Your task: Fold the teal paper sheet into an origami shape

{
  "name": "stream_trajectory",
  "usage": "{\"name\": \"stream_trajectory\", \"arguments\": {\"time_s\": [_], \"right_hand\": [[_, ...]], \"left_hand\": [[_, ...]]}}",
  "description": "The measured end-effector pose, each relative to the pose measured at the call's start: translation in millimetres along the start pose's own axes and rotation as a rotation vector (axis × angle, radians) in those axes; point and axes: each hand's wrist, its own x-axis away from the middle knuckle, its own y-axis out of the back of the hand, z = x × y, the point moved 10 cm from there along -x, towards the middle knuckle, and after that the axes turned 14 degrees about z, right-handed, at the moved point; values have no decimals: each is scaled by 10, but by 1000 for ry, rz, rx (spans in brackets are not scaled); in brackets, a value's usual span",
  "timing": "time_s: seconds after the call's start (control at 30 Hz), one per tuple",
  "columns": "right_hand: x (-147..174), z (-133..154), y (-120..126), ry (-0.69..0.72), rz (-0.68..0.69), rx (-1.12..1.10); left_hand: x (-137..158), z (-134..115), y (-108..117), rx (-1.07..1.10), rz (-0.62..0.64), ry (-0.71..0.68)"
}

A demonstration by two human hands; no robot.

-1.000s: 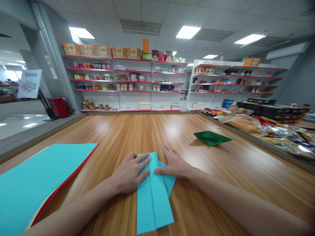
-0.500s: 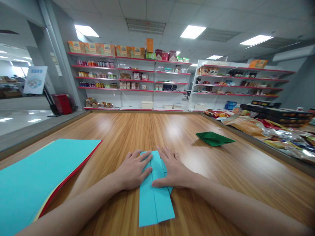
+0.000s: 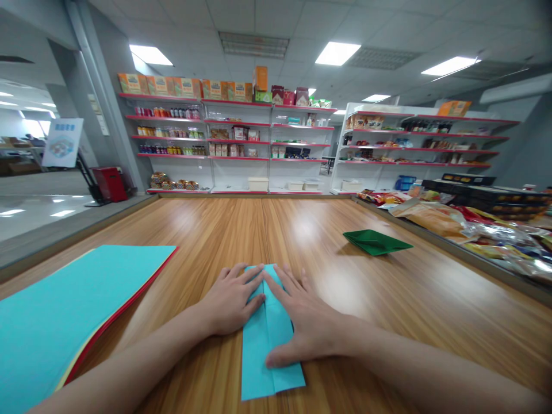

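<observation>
A folded strip of light blue paper (image 3: 257, 359) lies on the wooden table in front of me, with a seam running down its middle. My left hand (image 3: 235, 299) rests on its upper left side, fingers spread and flat. Over the right side lies my right hand (image 3: 308, 319), also spread, its fingertips near the far end and its thumb lower down by the seam. Part of the paper's right edge is hidden under this hand. To the right stands a folded green paper boat shape (image 3: 375, 241), apart from both hands.
At the left lies a stack of coloured paper sheets (image 3: 86, 305), blue on top with yellow and red beneath. Packaged snacks (image 3: 435, 221) are heaped beyond the table's right edge. Store shelves (image 3: 239, 172) line the back, and a red box (image 3: 109, 184) stands at the left.
My right hand's fingers have shifted left toward the seam, and its thumb has slid nearer to me. The right flap of the blue paper lies flatter. My left hand has hardly moved.
</observation>
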Motion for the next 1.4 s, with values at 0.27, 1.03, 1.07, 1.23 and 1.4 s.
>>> {"name": "stream_trajectory", "arguments": {"time_s": [0.27, 1.03, 1.07, 1.23, 1.4], "right_hand": [[53, 161, -41, 97, 43, 9], [85, 340, 15, 152, 68, 93], [62, 305, 33, 131, 33, 103], [78, 227, 207, 62, -207, 155], [172, 258, 295, 111, -319, 181]], "left_hand": [[-9, 19, -20, 8, 26, 11], [72, -97, -138, 73, 144, 105], [72, -128, -161, 87, 162, 90], [86, -66, -158, 108, 165, 106], [111, -98, -76, 120, 176, -21]]}}
